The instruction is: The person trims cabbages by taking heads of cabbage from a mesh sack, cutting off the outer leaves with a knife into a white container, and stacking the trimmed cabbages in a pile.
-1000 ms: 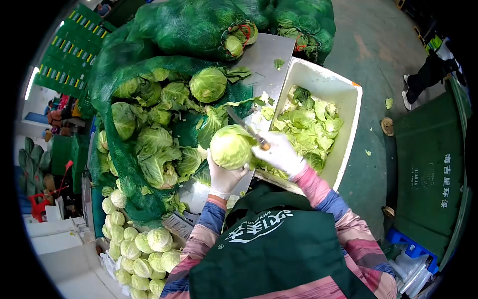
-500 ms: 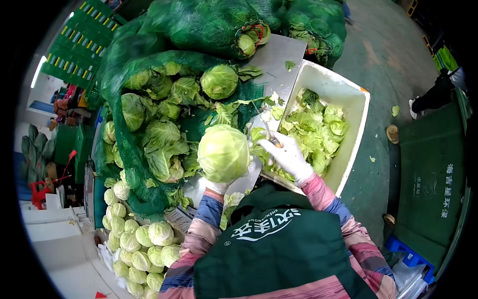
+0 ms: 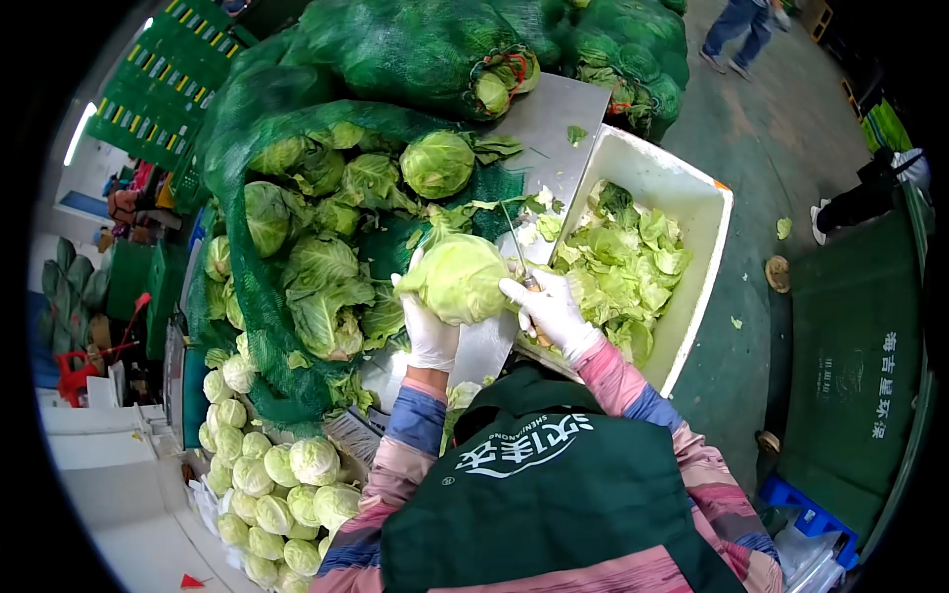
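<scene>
knife handle hidden in right hand, passer-by cut off

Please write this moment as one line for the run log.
left hand: holds cabbage | right hand: grips knife, touches cabbage | white bin: cut leaves

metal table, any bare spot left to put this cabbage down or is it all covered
One bare patch of the metal table lies at the far end, between the tied net sack and the white tub. A narrow strip shows below the held cabbage, between the left hand and right hand. Elsewhere it is crowded: untrimmed cabbages on netting, and trimmings fill the tub.
</scene>
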